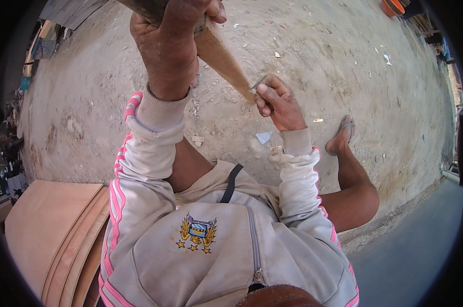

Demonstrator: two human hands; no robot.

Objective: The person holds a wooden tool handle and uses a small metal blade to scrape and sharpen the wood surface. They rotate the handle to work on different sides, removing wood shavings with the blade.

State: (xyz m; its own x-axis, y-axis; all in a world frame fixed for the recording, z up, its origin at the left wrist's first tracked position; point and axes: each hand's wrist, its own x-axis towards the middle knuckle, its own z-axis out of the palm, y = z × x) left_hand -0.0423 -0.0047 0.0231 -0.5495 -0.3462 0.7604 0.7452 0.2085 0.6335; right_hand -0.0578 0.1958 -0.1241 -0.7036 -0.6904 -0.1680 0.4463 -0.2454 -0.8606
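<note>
A long tan piece of wood [224, 61] slants down from the upper edge toward the middle, narrowing at its lower end. My left hand [170, 46] is wrapped round its darker, thicker upper part, which runs out of view at the top. At the lower end, my right hand [277, 102] pinches a small, thin greenish shard [255, 88] between thumb and fingers. The shard's edge lies at the wood's tip; whether the two touch, I cannot tell.
Dusty ground [375, 92] strewn with small stones and scraps spreads before me. Thin brown boards [52, 215] are stacked at the lower left. A smooth grey surface [411, 250] lies at the lower right, and an orange bucket [392, 7] stands far right. A pale scrap [264, 137] lies below my right hand.
</note>
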